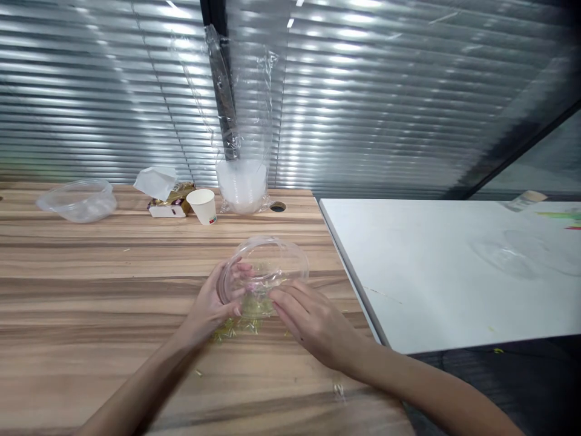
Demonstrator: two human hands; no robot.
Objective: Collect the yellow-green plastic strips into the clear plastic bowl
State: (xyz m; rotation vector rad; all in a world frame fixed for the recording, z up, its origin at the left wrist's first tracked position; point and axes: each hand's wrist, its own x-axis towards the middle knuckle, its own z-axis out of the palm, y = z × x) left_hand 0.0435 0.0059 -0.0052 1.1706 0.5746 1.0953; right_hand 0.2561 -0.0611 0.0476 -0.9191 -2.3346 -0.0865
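Observation:
A clear round plastic bowl [290,257] is tipped over the wooden table in front of me. On its left side, my left hand [222,293] grips it, with the thumb at the near side and fingers showing through the plastic. At the bowl's near right part, the fingers of my right hand [308,318] are closed in a pinch; what they hold, if anything, is hidden. Thin yellow-green bits [231,329] lie on the table just below the bowl, and a yellow-green tint shows through its lower part.
Along the back stand another clear bowl [88,203], a tissue pack [167,209], a paper cup [203,207] and a bagged stack of plastic bowls [242,184]. A cable hole [278,207] is beside the stack. To the right is a white table [408,260] bearing clear lids [508,254].

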